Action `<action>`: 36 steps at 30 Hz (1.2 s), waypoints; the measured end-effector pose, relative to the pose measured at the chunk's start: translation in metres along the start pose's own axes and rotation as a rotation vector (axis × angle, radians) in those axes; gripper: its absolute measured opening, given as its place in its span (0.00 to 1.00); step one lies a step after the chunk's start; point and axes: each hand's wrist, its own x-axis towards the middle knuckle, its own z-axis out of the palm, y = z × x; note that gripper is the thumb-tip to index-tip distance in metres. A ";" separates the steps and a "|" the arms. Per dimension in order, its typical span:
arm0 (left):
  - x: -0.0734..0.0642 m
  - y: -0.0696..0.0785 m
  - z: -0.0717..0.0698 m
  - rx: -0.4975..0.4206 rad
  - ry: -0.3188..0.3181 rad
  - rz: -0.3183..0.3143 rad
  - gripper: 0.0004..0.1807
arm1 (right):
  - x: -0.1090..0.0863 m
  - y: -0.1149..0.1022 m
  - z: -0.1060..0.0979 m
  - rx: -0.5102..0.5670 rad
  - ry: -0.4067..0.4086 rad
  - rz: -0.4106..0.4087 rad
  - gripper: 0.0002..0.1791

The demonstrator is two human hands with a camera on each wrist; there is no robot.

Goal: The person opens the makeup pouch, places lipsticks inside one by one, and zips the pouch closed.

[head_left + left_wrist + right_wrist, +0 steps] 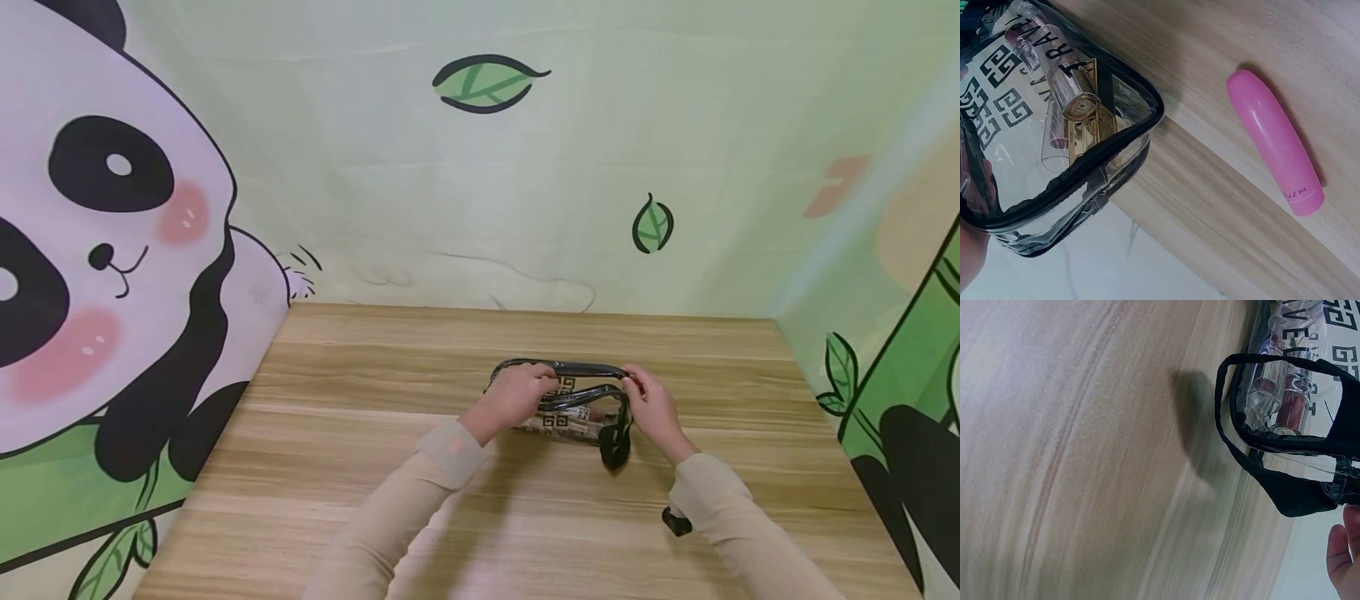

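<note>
A clear cosmetic bag (573, 422) with black trim and printed square motifs stands between both hands, its zipped top gaping. My left hand (516, 395) grips its black rim on the left. At the far right corner, my right hand (654, 410) pinches the rim between thumb and fingers. Through the clear wall in the left wrist view shows a gold watch (1081, 107) beside clear tubes. A dark red lipstick tube (1292, 412) lies inside near the other end. There a black strap loop (1297, 499) sticks out from the bag. The bag hides part of its contents.
On the wooden tabletop (315, 483), a pink tube-shaped bottle (1275, 144) lies beside the bag in the left wrist view. A green backdrop (360, 167) with pandas and leaves rises behind the table's far edge and along both sides.
</note>
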 end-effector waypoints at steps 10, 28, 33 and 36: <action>-0.010 -0.007 -0.004 -0.039 0.112 0.034 0.15 | 0.000 0.000 0.000 -0.001 0.004 0.002 0.13; -0.042 -0.033 -0.004 -0.125 0.308 0.047 0.19 | 0.000 0.001 0.000 0.013 0.000 -0.009 0.14; -0.052 -0.042 -0.003 -0.138 0.267 0.012 0.25 | 0.000 0.001 0.000 0.013 0.012 -0.027 0.14; -0.059 -0.047 -0.001 -0.131 0.236 -0.019 0.26 | -0.001 0.001 0.000 0.013 0.014 -0.029 0.14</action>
